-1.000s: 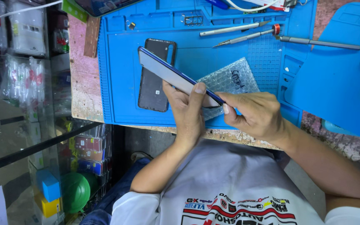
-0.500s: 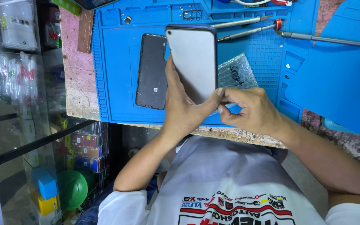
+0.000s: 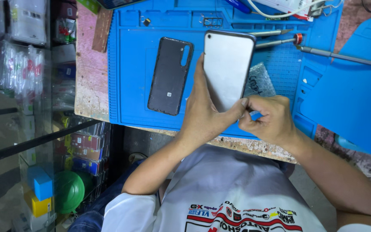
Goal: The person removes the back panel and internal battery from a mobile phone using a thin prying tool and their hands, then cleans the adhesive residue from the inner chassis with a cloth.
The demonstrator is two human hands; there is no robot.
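Observation:
My left hand [image 3: 205, 116] holds a smartphone [image 3: 227, 64] upright over the blue work mat [image 3: 129, 64]. The phone's pale, glossy screen faces me, and my thumb lies across its lower right corner. My right hand [image 3: 267, 118] has its fingers pinched together at that same corner, touching the phone's edge and my left thumb. What the fingertips pinch there is too small to tell. A dark grey phone back cover [image 3: 170, 75] lies flat on the mat, just left of the held phone.
A silvery plastic bag [image 3: 260, 79] lies on the mat behind the phone. Two screwdrivers [image 3: 280, 41] and a thin metal tool [image 3: 340, 56] lie at the far side. A second blue mat [image 3: 353, 94] is on the right. Glass shelves of packaged goods [image 3: 26, 73] stand on the left.
The phone was edge-on and tilted a second ago. It has been turned screen-up and lifted farther over the mat, and my right hand has stayed at its lower corner.

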